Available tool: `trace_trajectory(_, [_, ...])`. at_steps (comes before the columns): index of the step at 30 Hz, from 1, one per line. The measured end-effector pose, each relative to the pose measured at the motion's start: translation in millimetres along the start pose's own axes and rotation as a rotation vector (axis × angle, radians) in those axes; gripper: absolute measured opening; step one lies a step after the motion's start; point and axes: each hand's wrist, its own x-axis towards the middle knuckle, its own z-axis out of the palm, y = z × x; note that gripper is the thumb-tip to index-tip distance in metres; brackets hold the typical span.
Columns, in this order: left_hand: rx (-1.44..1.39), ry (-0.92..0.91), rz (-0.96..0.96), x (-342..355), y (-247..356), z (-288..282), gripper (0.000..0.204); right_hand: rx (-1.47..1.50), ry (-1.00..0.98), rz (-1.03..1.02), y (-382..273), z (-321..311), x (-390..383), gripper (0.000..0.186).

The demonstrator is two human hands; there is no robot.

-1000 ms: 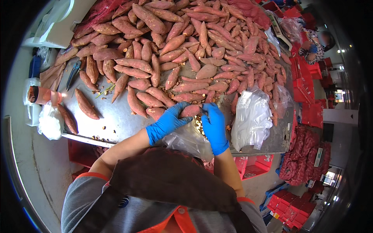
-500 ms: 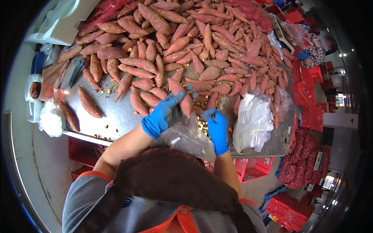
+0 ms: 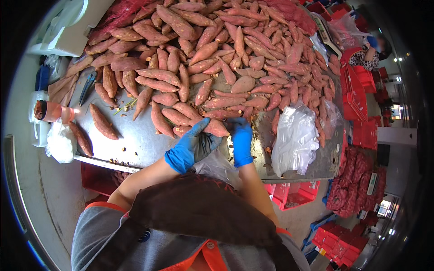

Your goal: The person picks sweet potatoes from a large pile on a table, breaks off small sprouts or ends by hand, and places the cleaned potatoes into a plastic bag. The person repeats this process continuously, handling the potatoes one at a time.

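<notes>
My left hand (image 3: 190, 143), in a blue glove, is closed around a reddish sweet potato (image 3: 216, 128) that lies nearly level above the table's front part. Its right end points at my right hand (image 3: 241, 139), also gloved in blue. The fingers of that hand are curled in at the potato's tip; what they hold, if anything, is hidden. Below both hands a clear plastic bag (image 3: 218, 165) hangs at the table edge, partly covered by my wrists and the dark apron. A big heap of sweet potatoes (image 3: 205, 54) spreads just beyond my hands.
On the metal table (image 3: 135, 149) at the left lie pliers-like cutters (image 3: 87, 88) and a pinkish cup (image 3: 54, 111). A stack of clear bags (image 3: 294, 140) rests at the right. Red crates (image 3: 296, 195) stand below and beyond; another person (image 3: 367, 56) works at far right.
The sweet potato in my left hand has turned from upright to nearly level and come nearer. My right hand has moved slightly left and up to its end.
</notes>
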Motion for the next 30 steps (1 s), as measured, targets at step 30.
trace_trajectory(30, [0.955,0.096,0.163,20.6,21.5,35.7,0.021,0.348,-0.388,0.437,-51.7,-24.1,-10.7,0.026])
